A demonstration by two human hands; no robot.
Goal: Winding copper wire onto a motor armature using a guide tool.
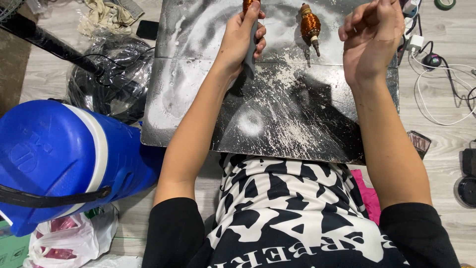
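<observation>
Two copper-wound rotors are seen at the far end of the counter [277, 114], a dark sheet scuffed and dusted with white. The free rotor [310, 26] lies just right of centre, its coil a bright orange-brown, with a short pale shaft pointing toward the person and a brass-coloured cap at the far end. The second rotor [249, 4] is cut off by the top edge of the view, so only a sliver of its copper coil is shown, just above the left hand [241, 40].

The left hand is stretched forward with the forearm laid across the counter, and its fingers are wrapped shut around a grey handle [250, 52], which runs up toward the second rotor; whether handle and rotor are one piece cannot be told. The right hand [372, 39] is raised beside the free rotor, apart from it, with the fingers curled loosely inward and nothing visibly held.

One blue drum [59, 159] lies on the floor at the left. White cables [436, 99] are coiled on the floor at the right.
</observation>
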